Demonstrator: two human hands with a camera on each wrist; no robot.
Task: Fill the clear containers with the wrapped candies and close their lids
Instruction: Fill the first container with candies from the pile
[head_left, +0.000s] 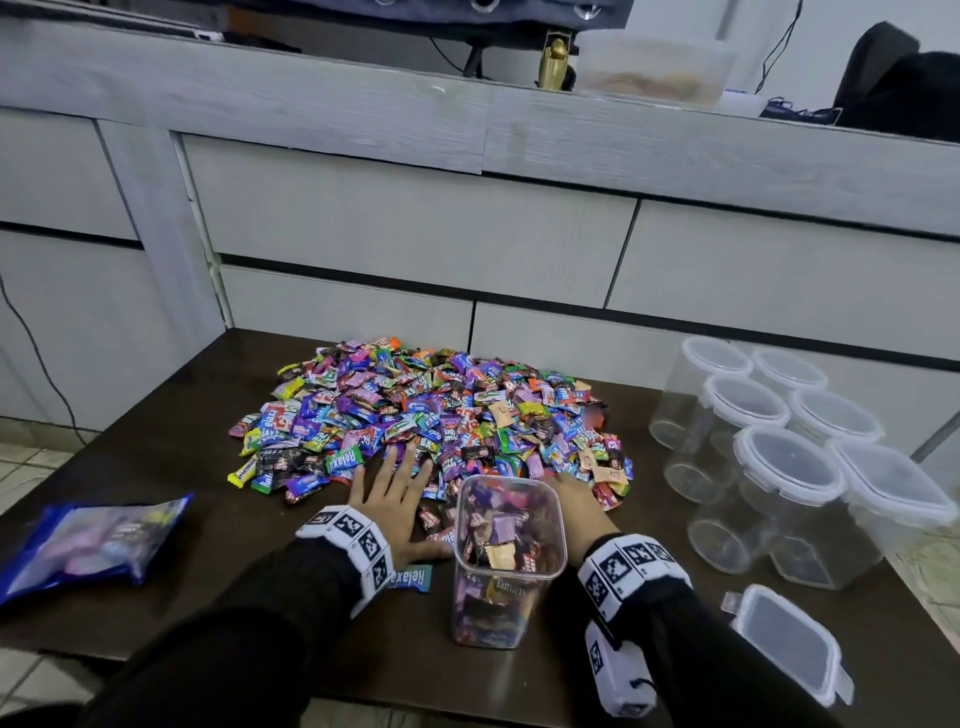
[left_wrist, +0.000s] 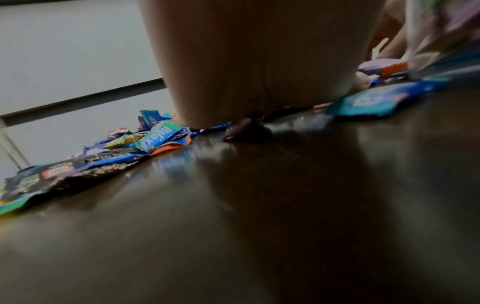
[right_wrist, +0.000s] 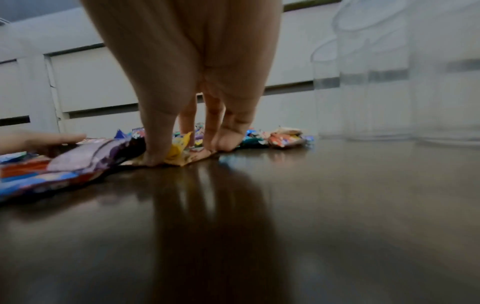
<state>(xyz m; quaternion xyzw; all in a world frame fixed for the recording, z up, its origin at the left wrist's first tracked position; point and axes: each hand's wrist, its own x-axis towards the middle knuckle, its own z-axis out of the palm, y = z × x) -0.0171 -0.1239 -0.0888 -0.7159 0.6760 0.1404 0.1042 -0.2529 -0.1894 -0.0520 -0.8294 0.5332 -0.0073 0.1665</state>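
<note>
The open container, a tall clear tub with no lid on, stands on the dark table at its near edge and is filled with wrapped candies close to the rim; it looks nearly full, though a little headroom seems left. Just behind it spreads the candy pile, large and barely dented, its near fringe touching the tub's far side. To the right of the tub, lying flat near the table's corner, is a loose lid, which I judge to be the one for this tub. Further right and behind, well apart from the tub, stand the empty containers, a cluster of six with lids already seated and nothing inside, so by my reckoning one tub is almost done and unclosed, and six remain to be opened, filled and shut. Left of the tub, at the table's left edge, lies a blue bag. The left hand lies palm down just left of the tub, fingers straight and spread onto the pile's near edge, holding nothing. The right hand reaches past the tub's right side; the right wrist view shows its fingertips pressed down on wrappers at the pile's edge, fingers extended and not closed round any candy, a raking pose.
</note>
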